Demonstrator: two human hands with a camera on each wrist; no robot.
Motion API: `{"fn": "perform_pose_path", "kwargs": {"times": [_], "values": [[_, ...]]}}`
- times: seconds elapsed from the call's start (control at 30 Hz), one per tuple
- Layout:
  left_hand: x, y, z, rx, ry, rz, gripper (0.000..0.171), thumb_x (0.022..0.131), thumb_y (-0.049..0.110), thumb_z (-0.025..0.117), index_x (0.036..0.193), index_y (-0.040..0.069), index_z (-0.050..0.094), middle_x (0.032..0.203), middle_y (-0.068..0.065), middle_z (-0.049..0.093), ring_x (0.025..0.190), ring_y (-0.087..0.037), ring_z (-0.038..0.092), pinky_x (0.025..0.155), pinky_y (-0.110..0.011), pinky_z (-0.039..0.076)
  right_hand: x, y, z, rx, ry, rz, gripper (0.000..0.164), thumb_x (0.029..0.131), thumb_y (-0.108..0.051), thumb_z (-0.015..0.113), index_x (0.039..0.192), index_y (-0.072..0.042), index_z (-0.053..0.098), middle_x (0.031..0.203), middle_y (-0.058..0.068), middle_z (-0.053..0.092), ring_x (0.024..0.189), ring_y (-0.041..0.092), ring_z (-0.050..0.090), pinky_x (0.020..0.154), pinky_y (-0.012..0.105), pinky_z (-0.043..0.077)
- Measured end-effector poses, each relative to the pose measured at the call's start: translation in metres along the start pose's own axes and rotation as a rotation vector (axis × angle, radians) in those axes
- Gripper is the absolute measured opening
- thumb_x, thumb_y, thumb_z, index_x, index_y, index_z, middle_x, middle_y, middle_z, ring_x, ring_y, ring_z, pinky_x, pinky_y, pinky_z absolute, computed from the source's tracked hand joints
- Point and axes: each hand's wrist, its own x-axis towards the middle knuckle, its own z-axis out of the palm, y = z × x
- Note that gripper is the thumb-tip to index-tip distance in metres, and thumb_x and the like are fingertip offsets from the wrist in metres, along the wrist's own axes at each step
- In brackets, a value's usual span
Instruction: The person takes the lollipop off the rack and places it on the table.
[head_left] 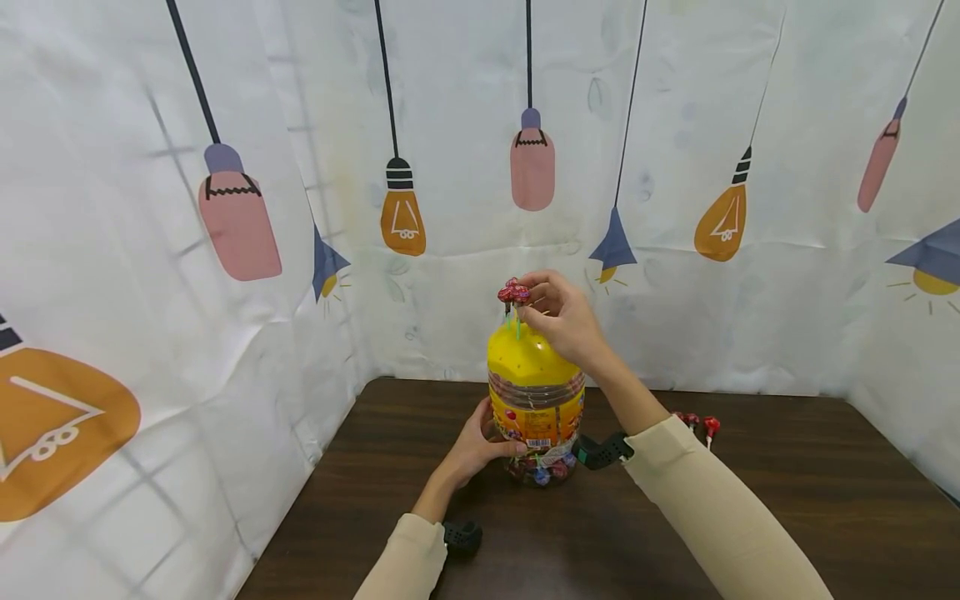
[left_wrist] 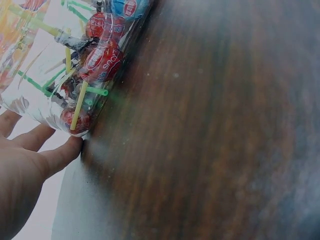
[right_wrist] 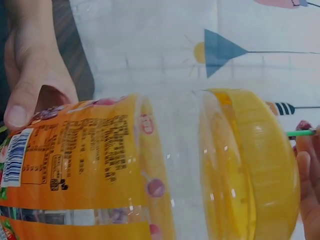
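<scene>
A large clear plastic candy jar (head_left: 546,417) with an orange label and a domed yellow lid (head_left: 528,360) stands upright on the table. My left hand (head_left: 480,446) grips its lower left side, thumb at the front and fingers around the back. Through the clear base, red and blue wrapped lollipops (left_wrist: 102,62) with green and yellow sticks show. Red lollipops (head_left: 510,292) rise from the lid's top on thin sticks. Above the lid, my right hand (head_left: 561,312) pinches a red lollipop with a green stick (right_wrist: 301,133); its fingertips are partly cut off in the right wrist view.
Several red lollipops (head_left: 711,425) lie on the dark wooden table (head_left: 795,492) to the right, partly behind my right sleeve (head_left: 712,492). A white cloth (head_left: 465,317) printed with hanging lamps rises behind the table and along its sides.
</scene>
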Motion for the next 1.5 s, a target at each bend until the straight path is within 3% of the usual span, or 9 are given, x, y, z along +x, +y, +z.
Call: {"fn": "perform_pose_path", "kwargs": {"times": [0.3,0.73,0.87,1.07,1.27,1.5], "values": [[0.000,-0.001,0.000,0.011,0.006,0.001,0.098,0.086,0.031,0.084,0.163,0.022,0.023,0.164,-0.010,0.035,0.150,-0.043,0.034,0.115,-0.065,0.039,-0.007,-0.007,-0.011,0.074,0.064,-0.080,0.039,0.095,-0.004,0.068,0.133,-0.008,0.062,0.104,0.020,0.068,0.078,0.021,0.068,0.073,0.027,0.061],[-0.002,0.000,-0.001,-0.005,-0.014,0.016,0.102,0.085,0.033,0.085,0.163,0.023,0.020,0.164,-0.008,0.036,0.148,-0.038,0.039,0.114,-0.059,0.044,-0.033,0.001,-0.042,0.167,0.095,-0.058,0.038,0.094,0.001,0.067,0.131,-0.010,0.063,0.102,0.007,0.068,0.079,0.017,0.066,0.067,0.029,0.063],[-0.001,-0.001,-0.001,-0.001,-0.011,0.015,0.102,0.085,0.034,0.085,0.163,0.023,0.020,0.165,-0.008,0.035,0.149,-0.039,0.038,0.114,-0.060,0.043,-0.041,0.009,-0.051,0.175,0.111,-0.046,0.037,0.094,0.002,0.067,0.128,-0.014,0.065,0.102,0.007,0.069,0.079,0.018,0.066,0.066,0.028,0.063],[-0.001,-0.002,-0.001,-0.002,-0.010,0.020,0.101,0.085,0.033,0.085,0.163,0.024,0.022,0.164,-0.008,0.035,0.150,-0.039,0.037,0.114,-0.060,0.043,-0.054,0.020,-0.061,0.164,0.114,-0.023,0.036,0.094,0.001,0.068,0.128,-0.010,0.065,0.102,-0.001,0.071,0.079,0.027,0.067,0.064,0.030,0.063],[0.000,-0.002,0.000,0.002,-0.006,0.021,0.101,0.085,0.033,0.085,0.163,0.024,0.022,0.164,-0.007,0.036,0.150,-0.039,0.037,0.115,-0.061,0.042,-0.070,0.034,-0.069,0.181,0.117,0.039,0.035,0.095,-0.001,0.068,0.129,-0.011,0.064,0.100,-0.001,0.069,0.077,0.017,0.066,0.064,0.029,0.063],[0.000,-0.002,0.000,0.000,-0.007,0.020,0.099,0.085,0.032,0.085,0.162,0.023,0.024,0.161,-0.008,0.040,0.147,-0.038,0.041,0.115,-0.060,0.042,-0.092,0.053,-0.080,0.167,0.127,0.094,0.033,0.096,-0.003,0.068,0.128,-0.011,0.063,0.100,0.000,0.069,0.080,0.018,0.067,0.065,0.032,0.064]]}}
